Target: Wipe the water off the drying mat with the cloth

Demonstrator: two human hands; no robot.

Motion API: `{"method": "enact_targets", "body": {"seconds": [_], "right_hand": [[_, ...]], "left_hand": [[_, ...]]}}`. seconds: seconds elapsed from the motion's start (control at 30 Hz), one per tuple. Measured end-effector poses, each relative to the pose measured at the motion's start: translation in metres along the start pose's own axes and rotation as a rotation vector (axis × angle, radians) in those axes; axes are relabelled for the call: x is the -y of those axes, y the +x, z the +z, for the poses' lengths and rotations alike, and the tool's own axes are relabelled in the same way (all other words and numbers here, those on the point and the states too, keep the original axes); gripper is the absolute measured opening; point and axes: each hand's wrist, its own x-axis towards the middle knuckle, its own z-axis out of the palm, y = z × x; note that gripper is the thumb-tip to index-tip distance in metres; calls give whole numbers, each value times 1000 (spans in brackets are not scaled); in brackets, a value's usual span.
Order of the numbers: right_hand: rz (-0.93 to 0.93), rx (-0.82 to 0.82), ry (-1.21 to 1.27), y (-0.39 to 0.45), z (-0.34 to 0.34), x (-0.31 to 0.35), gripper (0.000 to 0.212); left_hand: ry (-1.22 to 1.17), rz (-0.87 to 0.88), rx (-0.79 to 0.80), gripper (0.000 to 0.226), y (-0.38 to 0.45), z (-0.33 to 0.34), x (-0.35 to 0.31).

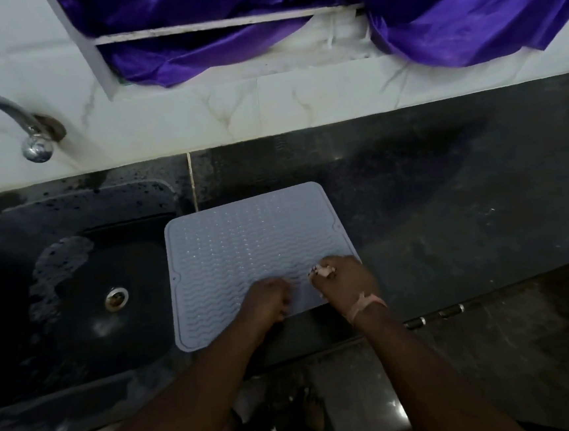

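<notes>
While both hands sit low on the mat [241,250], the right hand [345,278] grips a small bunched cloth [323,271] — pale, with a dark speck at its tip — that pokes out between its curled fingers. That hand rests at about 4 o'clock on the mat, close to its right edge, the cloth touching the ribbed surface. At about 6 o'clock the left hand [266,301] lies knuckles-up with its fingers curled under; whether it holds anything I cannot tell. A pale band [364,303] wraps the right wrist.

The mat is light grey-blue with wavy ridges and tiny glints of water across its upper half. It lies flat on a dark counter [447,201], its left edge just beside a black sink [59,286] at 9 o'clock. A tap [20,125] curves out from the white tiled wall at 10 o'clock — purple fabric [430,6] hangs at 12 o'clock.
</notes>
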Motion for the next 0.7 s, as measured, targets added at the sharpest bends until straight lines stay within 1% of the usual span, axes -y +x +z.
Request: {"method": "enact_targets", "body": {"seconds": [0.03, 0.07, 0.13, 0.17, 0.2, 0.27, 0.37, 0.43, 0.53, 0.63, 0.7], "right_hand": [[-25, -42, -98, 7, 1, -3, 26], [-43, -81, -178, 13, 3, -2, 21], [-85, -126, -339, 16, 13, 4, 12], [-110, -131, -422, 18, 20, 7, 7], [-120, -134, -480, 17, 25, 13, 6], [-122, -130, -550, 16, 36, 19, 10], [-93, -98, -547, 18, 39, 23, 5], [-75, -72, -539, 21, 37, 27, 3], [-107, -81, -607, 26, 35, 34, 4], [-94, -13, -668, 29, 36, 46, 19], [-83, 58, -671, 30, 38, 54, 22]], "left_hand": [[155, 108, -125, 18, 4, -4, 5], [333, 192, -214, 24, 7, -8, 10], [677, 268, -290, 44, 8, -15, 23], [798, 272, -304, 51, 6, -16, 28], [864, 278, -314, 55, 4, -16, 31], [894, 301, -331, 56, 0, -16, 35], [853, 329, -340, 54, -1, -19, 38], [840, 321, -329, 52, 0, -20, 36], [848, 291, -316, 52, 1, -20, 31], [773, 274, -286, 54, 6, -22, 32], [723, 253, -276, 55, 8, -25, 32]]}}
